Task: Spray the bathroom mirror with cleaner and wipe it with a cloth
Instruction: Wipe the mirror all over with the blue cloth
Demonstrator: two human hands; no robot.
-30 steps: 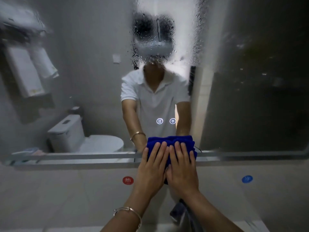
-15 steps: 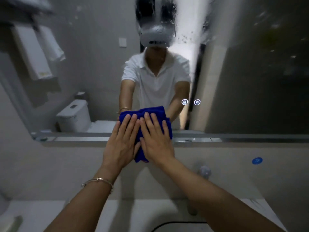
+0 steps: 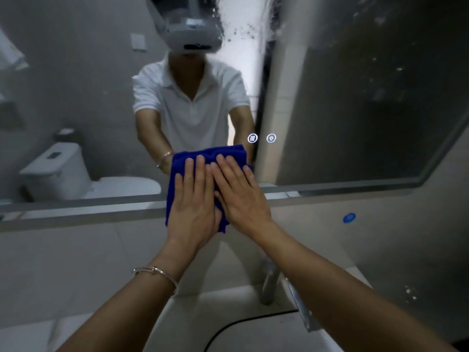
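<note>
Your left hand and right hand lie flat and side by side, fingers straight and close together, palms pressing the blue cloth against the mirror. Neither hand pinches or curls round the fabric; it is held only by pressure against the surface. The right hand's edge overlaps the left a little near the thumbs. Two flat palms probably serve to spread the load over the whole folded pad, so that it wipes a broad band and does not bunch up

The cloth sits directly under both hands. Its top edge shows just past your fingertips, and its left side and bottom corner show beside the left palm. It straddles the lower frame of the mirror: the upper part is on the glass, the lower part over the frame and the tiled wall beneath

Near the cloth's upper right corner glow two touch icons. Spray droplets cling to the glass high up, well apart from the cloth, so that area looks unwiped. Below your arms are the faucet and the basin
</note>
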